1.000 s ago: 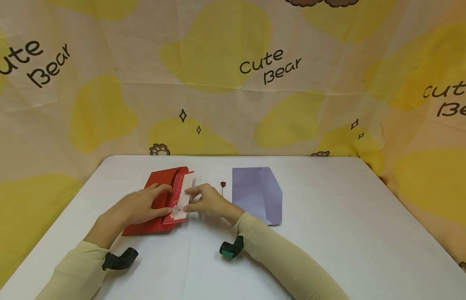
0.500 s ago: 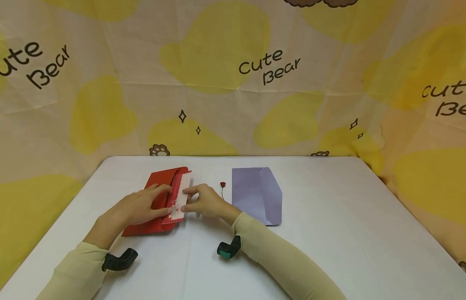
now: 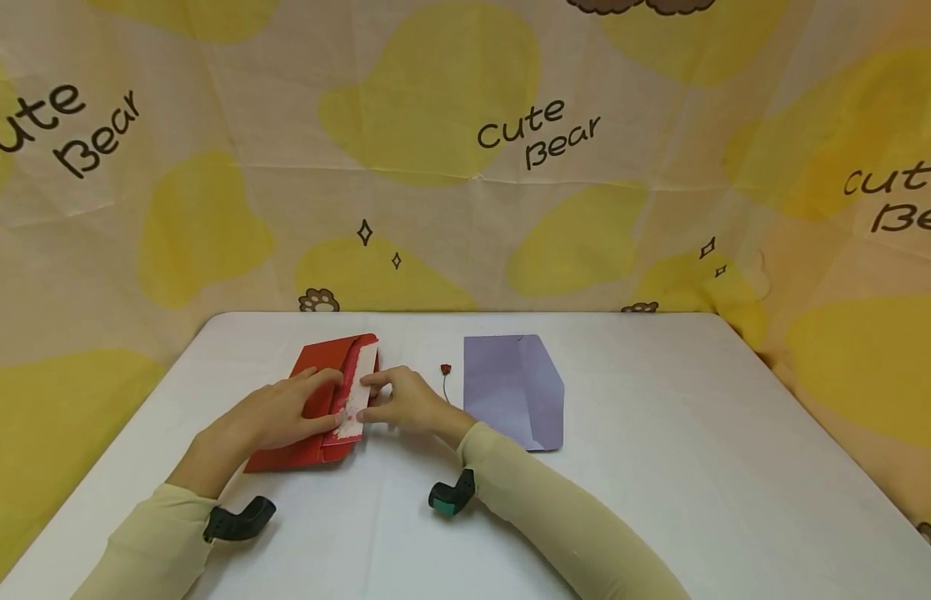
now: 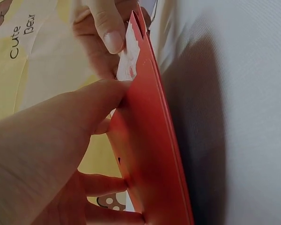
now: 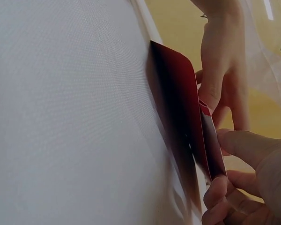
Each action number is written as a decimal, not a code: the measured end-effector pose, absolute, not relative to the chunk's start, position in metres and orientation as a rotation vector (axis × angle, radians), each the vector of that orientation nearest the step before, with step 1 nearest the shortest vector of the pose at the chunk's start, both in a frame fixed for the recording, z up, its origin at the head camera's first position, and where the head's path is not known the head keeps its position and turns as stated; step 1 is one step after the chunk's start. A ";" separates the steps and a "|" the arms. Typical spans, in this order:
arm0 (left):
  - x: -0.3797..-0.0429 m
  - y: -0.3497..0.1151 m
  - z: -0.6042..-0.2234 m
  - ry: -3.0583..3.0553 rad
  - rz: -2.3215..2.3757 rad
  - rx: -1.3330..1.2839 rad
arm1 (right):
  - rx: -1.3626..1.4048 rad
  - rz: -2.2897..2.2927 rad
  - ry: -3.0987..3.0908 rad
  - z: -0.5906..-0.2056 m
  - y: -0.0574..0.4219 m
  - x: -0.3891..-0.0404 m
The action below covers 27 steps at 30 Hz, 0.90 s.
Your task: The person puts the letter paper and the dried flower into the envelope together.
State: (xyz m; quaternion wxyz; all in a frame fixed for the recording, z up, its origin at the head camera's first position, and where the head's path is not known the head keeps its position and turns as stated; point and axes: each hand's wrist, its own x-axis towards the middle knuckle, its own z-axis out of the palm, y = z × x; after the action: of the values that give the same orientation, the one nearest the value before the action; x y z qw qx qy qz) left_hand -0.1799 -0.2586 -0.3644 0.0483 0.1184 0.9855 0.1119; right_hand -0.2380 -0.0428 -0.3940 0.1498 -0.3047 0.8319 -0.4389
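Observation:
On the left of the table lies a red envelope (image 3: 306, 408), its mouth facing right. A red and white greeting card (image 3: 357, 398) sits partly inside that mouth, its white edge sticking out. My right hand (image 3: 411, 402) pinches the card's outer edge between thumb and fingers. My left hand (image 3: 285, 410) rests across the envelope, thumb at the mouth beside the card. In the left wrist view, the left fingertips (image 4: 117, 183) touch the red surface. The card's folded edge (image 5: 211, 136) shows in the right wrist view, between right thumb and fingers.
A purple envelope (image 3: 498, 387) lies to the right, its flap side facing right. Between the two envelopes is a small dried red flower (image 3: 446, 368) on a thin stem. A printed cloth (image 3: 435, 250) hangs behind the white table (image 3: 645, 417).
My right hand has moved slightly left with the card, which now sits deeper in the red envelope. The left hand and the purple envelope have stayed in place.

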 end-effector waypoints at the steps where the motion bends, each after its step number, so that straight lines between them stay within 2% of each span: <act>1: -0.180 -0.259 -0.364 3.005 0.345 0.361 | -0.876 -1.259 2.390 -0.394 -0.043 -0.238; 27: -0.179 -0.260 -0.365 3.014 0.388 0.373 | -0.919 -1.153 2.447 -0.394 -0.057 -0.241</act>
State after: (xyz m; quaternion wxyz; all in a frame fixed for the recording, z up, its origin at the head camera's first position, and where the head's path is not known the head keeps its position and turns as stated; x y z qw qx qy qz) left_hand -0.1794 -0.2602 -0.3652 0.0401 0.1218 0.9836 0.1268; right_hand -0.2414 -0.0572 -0.3943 0.1418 -0.3184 0.8479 -0.3996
